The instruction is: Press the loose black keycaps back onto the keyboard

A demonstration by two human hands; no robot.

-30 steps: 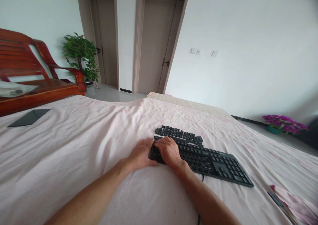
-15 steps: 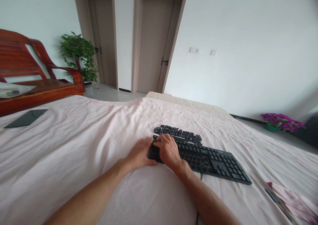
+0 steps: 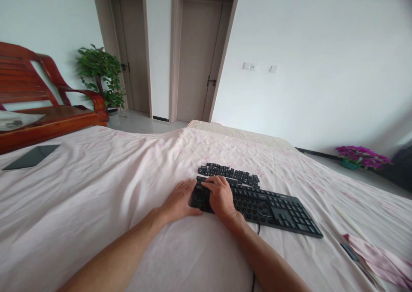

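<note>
Head view of a bed [image 3: 96, 197] covered with a pale pink sheet, on which a black keyboard [image 3: 267, 206] lies slightly right of centre, its long axis running down toward the right. The right hand [image 3: 220, 195] rests palm-down on the left end of the keyboard, fingers [image 3: 212, 181] loosely curled over the keys and gripping nothing; the keys beneath the palm are hidden. The left hand [image 3: 178, 199] lies flat on the sheet against the keyboard's left edge, fingers extended and holding nothing, their tips concealed behind that edge. A row of loose black keycaps [image 3: 228, 173] lies on the sheet just beyond the keyboard's far edge; individual legends are too small to read. A cable [image 3: 255, 229] emerges at the near edge and passes behind the right forearm. At far left a dark flat slab [image 3: 32, 156], possibly a tablet, is cut by the frame edge. At lower right a pink strip [image 3: 376, 257] and a small dark object [image 3: 349, 251] are blurred and partly cropped. Behind stand a wooden bench [image 3: 54, 111], a potted plant [image 3: 99, 73] and purple flowers [image 3: 362, 154]
</note>
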